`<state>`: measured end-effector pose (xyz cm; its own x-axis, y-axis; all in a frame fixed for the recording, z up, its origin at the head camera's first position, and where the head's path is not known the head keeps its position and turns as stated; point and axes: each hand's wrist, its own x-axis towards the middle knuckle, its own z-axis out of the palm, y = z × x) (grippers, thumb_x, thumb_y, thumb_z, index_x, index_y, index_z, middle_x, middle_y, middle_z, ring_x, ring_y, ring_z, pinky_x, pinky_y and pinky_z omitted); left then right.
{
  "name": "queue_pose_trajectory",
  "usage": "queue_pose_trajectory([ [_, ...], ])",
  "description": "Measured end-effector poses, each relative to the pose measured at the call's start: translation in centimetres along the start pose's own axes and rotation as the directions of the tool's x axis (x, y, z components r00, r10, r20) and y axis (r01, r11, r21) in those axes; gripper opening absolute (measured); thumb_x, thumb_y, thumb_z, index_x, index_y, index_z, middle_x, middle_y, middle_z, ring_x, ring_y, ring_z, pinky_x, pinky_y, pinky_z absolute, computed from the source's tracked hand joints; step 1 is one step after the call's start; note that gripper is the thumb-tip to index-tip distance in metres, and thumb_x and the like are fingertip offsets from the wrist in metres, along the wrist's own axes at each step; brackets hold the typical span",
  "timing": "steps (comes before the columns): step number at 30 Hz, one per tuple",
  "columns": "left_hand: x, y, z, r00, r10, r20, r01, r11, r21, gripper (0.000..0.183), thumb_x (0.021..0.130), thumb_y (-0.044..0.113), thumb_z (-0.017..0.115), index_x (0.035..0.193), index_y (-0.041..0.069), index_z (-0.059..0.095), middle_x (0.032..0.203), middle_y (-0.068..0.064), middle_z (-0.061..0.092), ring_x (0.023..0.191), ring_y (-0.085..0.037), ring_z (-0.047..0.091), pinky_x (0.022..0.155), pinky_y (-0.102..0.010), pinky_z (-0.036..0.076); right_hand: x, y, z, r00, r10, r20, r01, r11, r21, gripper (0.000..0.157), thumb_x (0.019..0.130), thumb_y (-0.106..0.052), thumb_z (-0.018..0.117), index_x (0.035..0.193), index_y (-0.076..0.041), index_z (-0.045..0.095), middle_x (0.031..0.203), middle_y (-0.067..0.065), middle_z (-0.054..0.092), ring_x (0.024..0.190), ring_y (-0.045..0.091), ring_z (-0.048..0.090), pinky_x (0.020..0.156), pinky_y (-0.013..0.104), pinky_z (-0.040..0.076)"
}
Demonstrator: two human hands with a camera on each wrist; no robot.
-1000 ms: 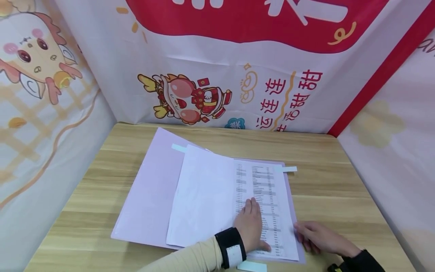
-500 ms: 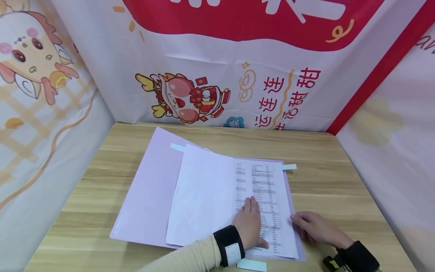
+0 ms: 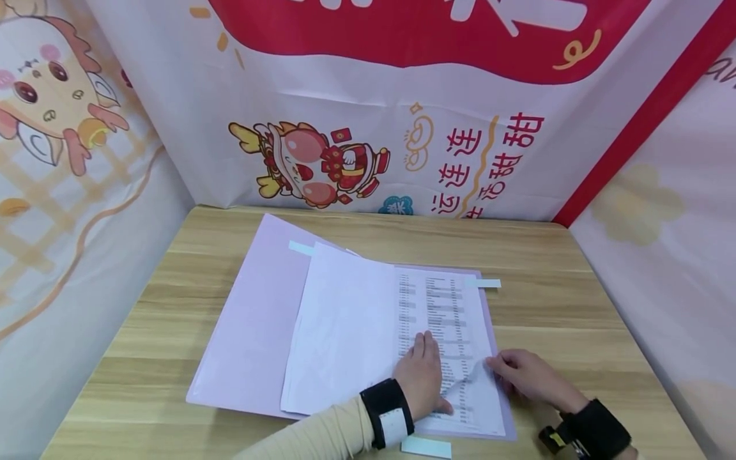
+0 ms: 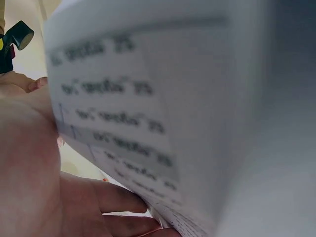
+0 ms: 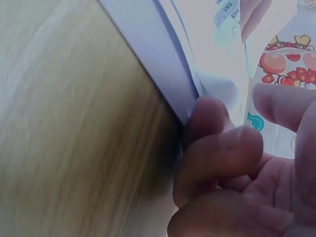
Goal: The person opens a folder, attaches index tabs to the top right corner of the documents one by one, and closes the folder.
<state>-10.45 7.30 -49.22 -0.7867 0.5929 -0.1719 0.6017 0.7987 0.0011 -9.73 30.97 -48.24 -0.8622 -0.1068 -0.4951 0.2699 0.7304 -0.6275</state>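
A light purple folder (image 3: pixel 241 345) lies spread on the table with white sheets inside. Its right side shows a printed page (image 3: pixel 448 300) with columns of small text; the sheet to its left (image 3: pixel 345 332) looks blank. My left hand (image 3: pixel 420 374) rests flat on the printed page, fingers pointing away from me. At that page's right edge, my right hand (image 3: pixel 531 377) pinches the paper between thumb and fingers, and a diagonal ripple runs from there toward the left thumb. The right wrist view shows curled fingers (image 5: pixel 217 158) against the sheet edges.
Pale blue tabs stick out at the folder's top left (image 3: pixel 301 248), its right side (image 3: pixel 489 283) and its front edge (image 3: pixel 425 447). Wood tabletop (image 3: pixel 575 319) surrounds the folder. Printed cloth hangings (image 3: pixel 368 83) stand at the back and both sides.
My right hand has slid up along the page's right edge, away from me. A ripple has appeared in the printed page. The left hand stays in place.
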Motion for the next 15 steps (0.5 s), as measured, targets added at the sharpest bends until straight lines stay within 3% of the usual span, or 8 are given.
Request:
queue_pose_trajectory([
  [5,0.0,-0.1,-0.2,1.000,0.002,0.006,-0.002,1.000,0.007,0.114,0.061,0.080,0.056,0.143,0.003,0.035,0.149,-0.016,0.031,0.137,-0.024,0.030,0.105,-0.027,0.033,0.2,-0.3,0.2,1.000,0.012,0.004,-0.012,1.000,0.016,0.042,0.091,-0.050,0.051,0.085,-0.010,0.062,0.067,0.004,0.055,0.054,0.016,0.048,0.046,0.024,0.036],
  [10,-0.1,-0.3,-0.2,1.000,0.006,0.001,-0.006,1.000,-0.007,0.114,0.062,0.080,0.056,0.143,0.003,0.035,0.148,-0.015,0.032,0.136,-0.024,0.031,0.105,-0.027,0.034,0.6,-0.4,0.6,0.996,0.057,-0.063,-0.054,0.997,0.046,0.041,0.091,-0.049,0.054,0.082,-0.009,0.059,0.069,0.004,0.055,0.057,0.018,0.049,0.048,0.025,0.036],
  [15,-0.1,-0.4,-0.2,1.000,0.010,-0.001,-0.010,1.000,-0.029,0.113,0.062,0.080,0.056,0.143,0.003,0.034,0.148,-0.015,0.032,0.136,-0.024,0.031,0.105,-0.027,0.035,1.1,-0.5,0.7,0.996,0.042,-0.077,-0.038,0.998,0.052,0.040,0.091,-0.048,0.053,0.083,-0.009,0.059,0.070,0.005,0.056,0.057,0.019,0.049,0.048,0.024,0.035],
])
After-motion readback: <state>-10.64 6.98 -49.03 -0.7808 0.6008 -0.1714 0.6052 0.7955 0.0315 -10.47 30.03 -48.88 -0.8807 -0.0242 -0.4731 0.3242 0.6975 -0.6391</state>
